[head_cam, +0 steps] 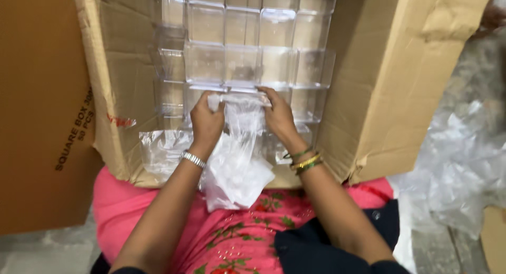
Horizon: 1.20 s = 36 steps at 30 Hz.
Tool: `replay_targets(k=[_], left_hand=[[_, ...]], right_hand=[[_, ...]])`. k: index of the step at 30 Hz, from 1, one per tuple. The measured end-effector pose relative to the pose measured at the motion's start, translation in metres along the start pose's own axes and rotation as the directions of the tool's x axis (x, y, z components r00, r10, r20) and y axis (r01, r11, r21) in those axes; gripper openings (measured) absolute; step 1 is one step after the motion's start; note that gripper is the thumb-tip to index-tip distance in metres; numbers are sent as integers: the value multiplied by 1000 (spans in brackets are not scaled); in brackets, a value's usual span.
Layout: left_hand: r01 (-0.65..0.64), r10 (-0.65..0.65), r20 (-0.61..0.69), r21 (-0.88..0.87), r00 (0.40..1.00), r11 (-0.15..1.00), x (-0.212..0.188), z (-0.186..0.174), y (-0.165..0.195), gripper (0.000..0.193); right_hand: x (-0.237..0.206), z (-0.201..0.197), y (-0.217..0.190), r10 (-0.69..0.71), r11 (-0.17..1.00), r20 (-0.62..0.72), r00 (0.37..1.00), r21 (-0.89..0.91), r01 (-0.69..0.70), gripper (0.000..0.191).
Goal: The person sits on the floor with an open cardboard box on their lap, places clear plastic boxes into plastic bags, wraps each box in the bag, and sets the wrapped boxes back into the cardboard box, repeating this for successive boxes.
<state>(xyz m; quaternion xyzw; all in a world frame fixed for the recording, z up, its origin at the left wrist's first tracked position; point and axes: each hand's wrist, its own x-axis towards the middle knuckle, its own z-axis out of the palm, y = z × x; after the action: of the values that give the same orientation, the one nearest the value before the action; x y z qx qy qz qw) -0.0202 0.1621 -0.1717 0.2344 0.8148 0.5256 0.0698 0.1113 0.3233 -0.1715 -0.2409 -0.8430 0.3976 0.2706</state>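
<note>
We see a big brown corrugated cardboard carton (369, 84), matt & rough w/ creased flaps, packed w/ clear glossy hard-plastic square boxes (242, 58). The thin crinkly transparent plastic bag (234, 163) looks shiny & soft; the pink flowered cloth (237, 237) is matt, the silver wrist bracelet (193, 159) metal-bright, approx. smooth.

Background. Grey, mottled floor (42, 253), visible at lower left and along the right edge. A plain brown cardboard carton (37, 121) stands at left. A heap of crumpled clear plastic sheeting (464, 168) lies on the floor at right, beside the corner of another cardboard box (495, 237). Lighting soft and even.
</note>
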Motion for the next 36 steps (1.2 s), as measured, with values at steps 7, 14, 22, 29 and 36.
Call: replay_targets(k=[7,14,22,29,36], left_hand=[[-288,281,-113,-629,953,722,-14,6,21,24],[361,-56,456,-616,888,700,-62,-6,42,23],[453,-163,480,-583,862,674,-102,-3,51,23],[328,-121,524,-321,843,889,-124,-10,38,35],[343,-91,622,-297,777,891,-168,-11,37,30]], right_hand=[[-42,-38,-46,74,893,-79,994,450,-31,49],[-78,-67,-36,306,591,6,952,783,-195,46],[-134,-68,-25,121,352,346,930,862,-366,53],[-118,-97,-21,-16,265,421,907,877,-402,52],[-226,-90,-33,91,223,232,968,943,-247,50]])
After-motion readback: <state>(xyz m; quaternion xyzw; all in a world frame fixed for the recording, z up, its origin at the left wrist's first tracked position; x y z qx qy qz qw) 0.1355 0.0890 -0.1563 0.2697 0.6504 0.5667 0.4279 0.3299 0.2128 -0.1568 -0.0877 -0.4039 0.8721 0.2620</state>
